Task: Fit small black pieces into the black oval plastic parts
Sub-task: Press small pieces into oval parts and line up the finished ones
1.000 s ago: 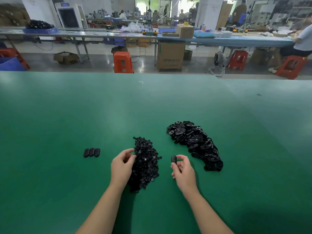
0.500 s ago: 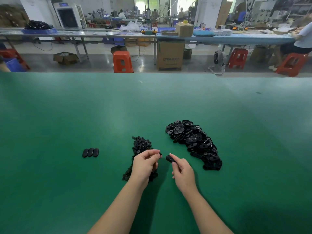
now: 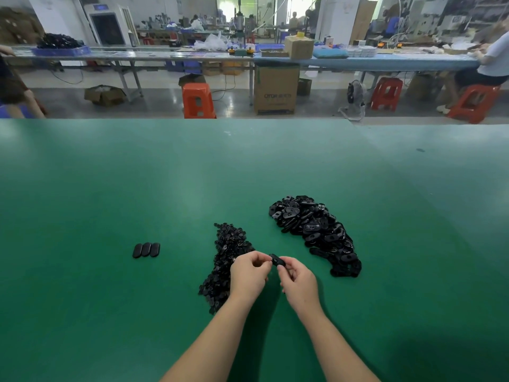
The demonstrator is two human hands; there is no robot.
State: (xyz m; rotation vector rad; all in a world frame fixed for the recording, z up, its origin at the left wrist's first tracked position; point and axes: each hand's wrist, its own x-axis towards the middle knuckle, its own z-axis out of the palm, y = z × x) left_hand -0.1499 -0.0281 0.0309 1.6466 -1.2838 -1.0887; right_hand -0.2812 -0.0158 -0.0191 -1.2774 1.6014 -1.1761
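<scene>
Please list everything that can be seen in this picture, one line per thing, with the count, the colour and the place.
green table: one, green, fills the lower part of the view
pile of small pieces: one pile, black, near centre, partly behind the left hand
pile of oval parts: one pile, black, right of the small pieces
row of oval parts: three, black, side by side, left of the piles
held oval part: one, black, between the two hands
orange stool: one, orange, on the floor beyond the table
cardboard box: one, brown, on the floor right of the stool
left hand: fingers curled at the held part; any small piece is hidden
right hand: pinches the held part
</scene>
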